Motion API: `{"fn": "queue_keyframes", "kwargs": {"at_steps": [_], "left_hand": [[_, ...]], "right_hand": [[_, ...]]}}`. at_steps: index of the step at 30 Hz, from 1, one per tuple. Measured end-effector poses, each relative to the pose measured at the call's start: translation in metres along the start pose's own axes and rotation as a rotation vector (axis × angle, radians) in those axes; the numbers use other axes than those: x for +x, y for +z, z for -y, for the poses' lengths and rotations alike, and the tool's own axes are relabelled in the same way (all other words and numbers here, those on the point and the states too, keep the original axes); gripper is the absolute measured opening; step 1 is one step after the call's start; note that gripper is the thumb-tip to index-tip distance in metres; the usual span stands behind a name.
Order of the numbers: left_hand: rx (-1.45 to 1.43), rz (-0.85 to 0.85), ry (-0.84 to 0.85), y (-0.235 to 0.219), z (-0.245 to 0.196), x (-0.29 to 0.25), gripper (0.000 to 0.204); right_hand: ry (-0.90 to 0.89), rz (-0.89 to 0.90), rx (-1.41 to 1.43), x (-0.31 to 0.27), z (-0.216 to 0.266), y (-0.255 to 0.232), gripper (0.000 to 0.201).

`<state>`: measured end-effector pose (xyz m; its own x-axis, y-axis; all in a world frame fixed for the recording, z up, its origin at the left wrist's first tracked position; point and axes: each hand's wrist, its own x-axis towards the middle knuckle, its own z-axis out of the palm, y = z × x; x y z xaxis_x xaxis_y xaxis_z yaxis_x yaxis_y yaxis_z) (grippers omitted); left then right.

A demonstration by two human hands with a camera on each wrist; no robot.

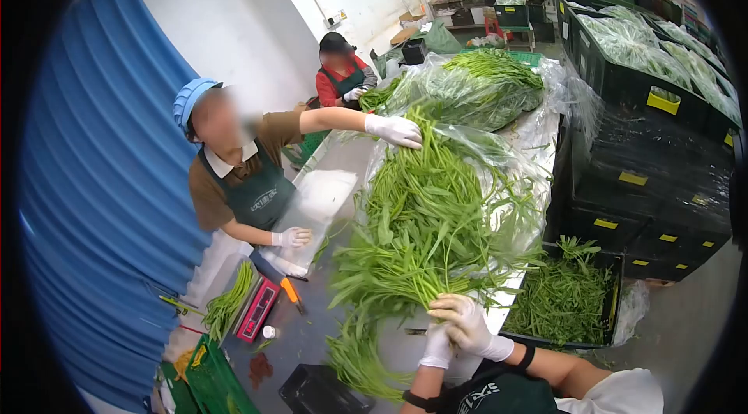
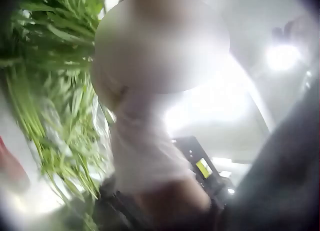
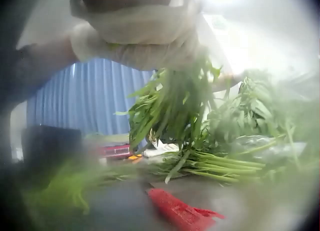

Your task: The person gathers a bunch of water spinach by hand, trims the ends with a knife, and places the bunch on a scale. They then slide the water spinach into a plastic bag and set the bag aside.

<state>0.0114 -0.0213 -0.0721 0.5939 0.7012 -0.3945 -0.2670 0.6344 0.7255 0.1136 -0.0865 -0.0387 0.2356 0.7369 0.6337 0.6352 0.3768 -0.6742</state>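
In the head view my right hand (image 1: 471, 327), in a white glove, grips a bunch of long-stemmed water spinach (image 1: 409, 270) at the front of the pile. My left hand (image 1: 438, 348), also gloved, meets it just below; its fingers are mostly hidden behind the right hand, and I cannot tell whether they hold stems. Leaves of the bunch (image 3: 170, 103) hang beneath the gloves in the right wrist view. More stems lie on the table below. A blurred white glove (image 2: 145, 136) fills the middle of the left wrist view, beside greens (image 2: 65, 111).
Across the table a person in a blue cap (image 1: 195, 98) reaches onto the pile with a gloved hand (image 1: 395, 130). A red scale (image 1: 258, 311), an orange-handled tool (image 1: 291, 290) and a black tray (image 1: 315, 392) lie leftward. A crate of greens (image 1: 615, 297) and stacked black crates (image 1: 631, 180) stand right.
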Motion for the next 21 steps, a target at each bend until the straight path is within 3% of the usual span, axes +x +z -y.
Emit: {"fn": "queue_keyframes", "kwargs": {"at_steps": [1, 3, 5, 7, 10, 11, 13, 14, 15, 16, 17, 19, 21], "left_hand": [[-0.006, -0.003, 0.015, -0.002, 0.001, -0.003, 0.031], [0.105, -0.013, -0.036, -0.004, -0.004, -0.005, 0.026], [0.277, -0.017, -0.072, -0.007, 0.005, -0.004, 0.029], [0.264, -0.02, -0.092, -0.021, 0.029, 0.003, 0.031], [0.394, -0.153, 0.114, -0.031, 0.062, 0.012, 0.045], [0.393, -0.153, 0.108, -0.031, 0.067, 0.01, 0.045], [0.313, -0.154, 0.189, -0.029, 0.071, 0.008, 0.043], [0.313, -0.157, 0.186, -0.029, 0.068, 0.006, 0.043], [0.246, -0.094, 0.035, -0.031, 0.061, 0.003, 0.044], [0.179, -0.03, -0.112, -0.03, 0.056, 0.003, 0.045], [0.176, -0.03, -0.112, -0.035, 0.054, 0.004, 0.045], [0.018, -0.006, -0.312, -0.044, 0.054, 0.005, 0.045], [0.045, -0.025, -0.261, -0.037, 0.059, 0.005, 0.044]], "right_hand": [[0.006, 0.001, 0.004, -0.003, -0.001, -0.001, 0.036], [0.244, -0.141, 0.045, -0.003, -0.008, -0.01, 0.029], [0.221, -0.186, -0.002, 0.003, -0.016, -0.013, 0.026], [0.336, 0.093, -0.18, 0.007, -0.015, -0.015, 0.03], [0.337, 0.127, -0.372, 0.007, -0.015, -0.007, 0.036], [0.351, 0.177, -0.455, 0.004, -0.018, -0.002, 0.037], [0.342, 0.147, -0.421, -0.006, -0.031, 0.008, 0.037], [0.544, 0.175, -0.275, -0.009, -0.035, 0.01, 0.035], [0.745, 0.202, -0.126, -0.012, -0.039, 0.011, 0.035], [0.793, 0.172, 0.007, -0.018, -0.049, 0.009, 0.032], [0.793, 0.174, 0.005, -0.025, -0.059, 0.012, 0.032], [0.929, 0.077, 0.454, -0.031, -0.069, 0.016, 0.032], [0.893, 0.166, 0.369, -0.031, -0.061, 0.006, 0.037]]}}
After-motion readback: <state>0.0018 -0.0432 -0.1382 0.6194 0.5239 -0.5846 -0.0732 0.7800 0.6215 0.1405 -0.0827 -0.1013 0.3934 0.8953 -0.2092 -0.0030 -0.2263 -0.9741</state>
